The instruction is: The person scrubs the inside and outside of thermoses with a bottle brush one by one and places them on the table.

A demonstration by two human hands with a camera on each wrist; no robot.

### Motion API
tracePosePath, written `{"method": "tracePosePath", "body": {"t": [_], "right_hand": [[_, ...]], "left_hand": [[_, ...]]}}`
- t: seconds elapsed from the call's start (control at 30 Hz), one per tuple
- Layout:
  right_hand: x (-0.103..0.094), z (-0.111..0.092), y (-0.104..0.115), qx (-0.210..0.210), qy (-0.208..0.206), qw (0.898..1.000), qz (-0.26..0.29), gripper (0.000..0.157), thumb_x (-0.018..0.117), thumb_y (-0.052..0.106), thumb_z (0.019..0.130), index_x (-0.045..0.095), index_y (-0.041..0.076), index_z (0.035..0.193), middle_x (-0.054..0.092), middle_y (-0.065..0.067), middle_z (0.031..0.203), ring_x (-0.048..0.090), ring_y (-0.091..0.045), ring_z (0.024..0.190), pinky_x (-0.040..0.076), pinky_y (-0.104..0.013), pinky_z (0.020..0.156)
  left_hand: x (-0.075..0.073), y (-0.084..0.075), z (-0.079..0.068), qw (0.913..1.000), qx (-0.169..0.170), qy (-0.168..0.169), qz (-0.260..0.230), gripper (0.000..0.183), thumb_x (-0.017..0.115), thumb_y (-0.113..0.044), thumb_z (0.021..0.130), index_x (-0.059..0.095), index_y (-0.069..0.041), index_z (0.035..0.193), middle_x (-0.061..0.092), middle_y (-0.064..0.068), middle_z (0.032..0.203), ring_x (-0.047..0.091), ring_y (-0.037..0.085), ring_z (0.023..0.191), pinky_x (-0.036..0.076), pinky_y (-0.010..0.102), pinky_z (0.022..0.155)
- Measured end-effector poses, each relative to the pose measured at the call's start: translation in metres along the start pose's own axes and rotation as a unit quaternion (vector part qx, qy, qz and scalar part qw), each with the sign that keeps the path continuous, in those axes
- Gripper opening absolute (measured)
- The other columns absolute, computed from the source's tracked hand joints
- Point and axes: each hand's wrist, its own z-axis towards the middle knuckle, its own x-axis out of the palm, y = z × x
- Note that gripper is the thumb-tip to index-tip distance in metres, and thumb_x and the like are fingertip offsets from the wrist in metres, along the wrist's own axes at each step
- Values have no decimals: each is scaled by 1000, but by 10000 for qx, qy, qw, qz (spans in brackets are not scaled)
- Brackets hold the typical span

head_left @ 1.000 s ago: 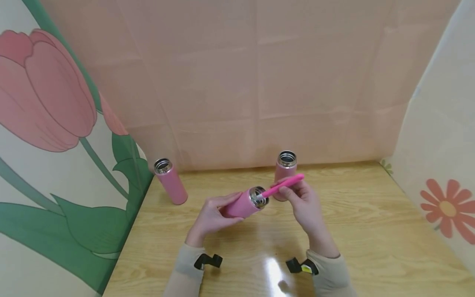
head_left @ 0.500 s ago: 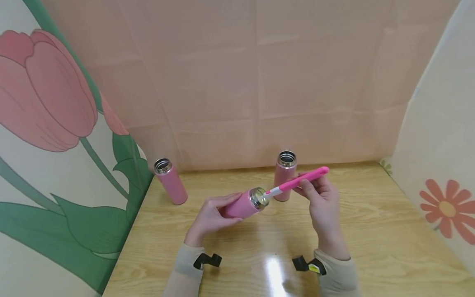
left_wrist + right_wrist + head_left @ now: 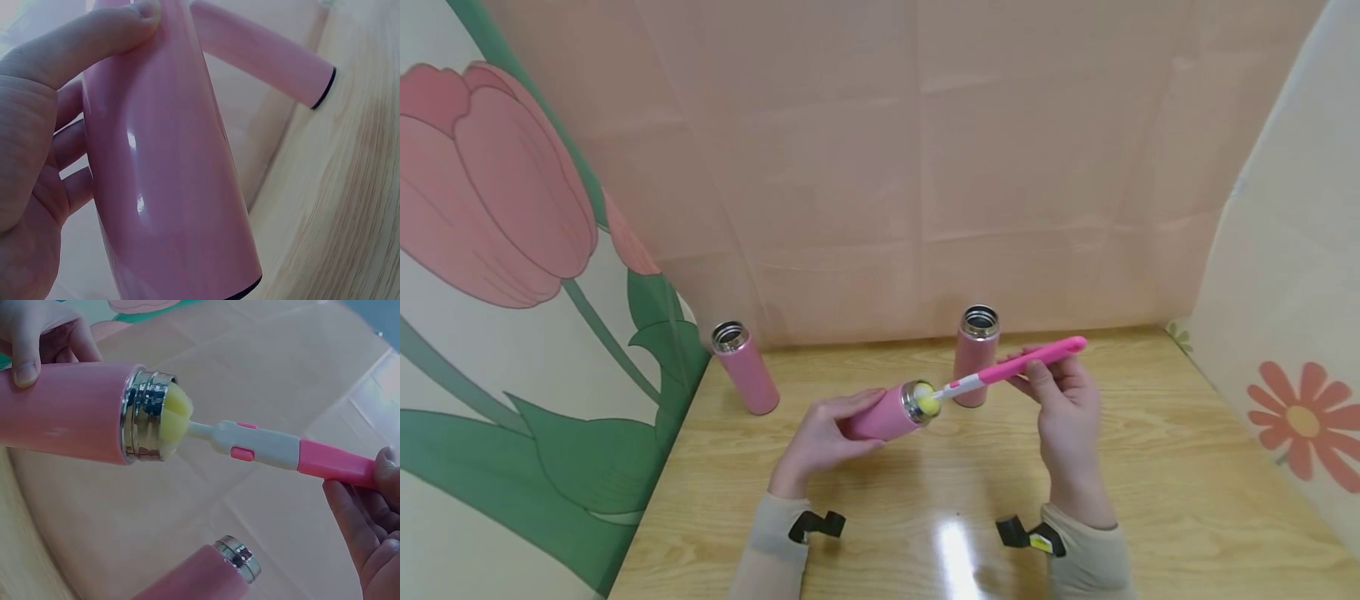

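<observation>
My left hand [image 3: 823,437] grips a pink thermos bottle [image 3: 883,415], tilted above the table with its silver mouth toward the right. In the left wrist view the thumb lies across the bottle's [image 3: 162,162] side and the fingers wrap behind it. The right hand [image 3: 1067,417] pinches the pink handle of a bottle brush [image 3: 1018,365] between thumb and fingers. Its yellow sponge head [image 3: 175,419] bulges partly out of the mouth, the rest hidden inside the bottle. A white neck with pink buttons joins the sponge to the handle.
One uncapped pink bottle [image 3: 748,371] stands at the table's back left. Another pink bottle [image 3: 976,350] stands at the back, behind the brush. The wooden table [image 3: 1150,467] meets a pink backdrop [image 3: 850,167] and floral panels at the sides.
My right hand has moved to the right, drawing the brush outward. The white neck, then the yellow sponge, has come into view at the mouth. The left hand and bottle barely shifted.
</observation>
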Motion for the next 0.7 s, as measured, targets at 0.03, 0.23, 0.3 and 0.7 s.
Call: {"method": "tracePosePath", "body": {"t": [0.03,0.23,0.3,0.7], "right_hand": [[0,0,1,-15,-28,10000,31,22,60,5,108,66,-13,118,75,-16,105,76,-24,98,62,-37,89],[-2,0,4,-90,-86,9999,69,22,63,7,107,66,-12,118,73,-22,107,77,-25,98,62,-37,89],[-2,0,5,-99,-80,9999,74,23,63,8,107,66,-12,118,73,-22,107,76,-25,99,62,-37,90],[-2,7,9,-173,-143,9994,261,24,64,6,106,65,-16,117,74,-19,103,78,-24,95,63,-36,87]], "left_hand": [[-1,0,0,10000,2,-6,32,72,96,-15,82,67,-20,148,64,-5,148,62,21,135,51,46,111],[-3,0,-1,9999,22,-7,169,72,96,-16,82,66,-20,148,64,-5,148,62,21,136,51,46,112],[-4,0,0,9998,45,14,190,72,96,-16,83,66,-20,148,64,-5,148,62,22,136,51,47,112],[-6,1,-1,9997,57,59,222,73,96,-16,83,65,-20,149,62,-5,149,61,22,136,50,47,112]]}}
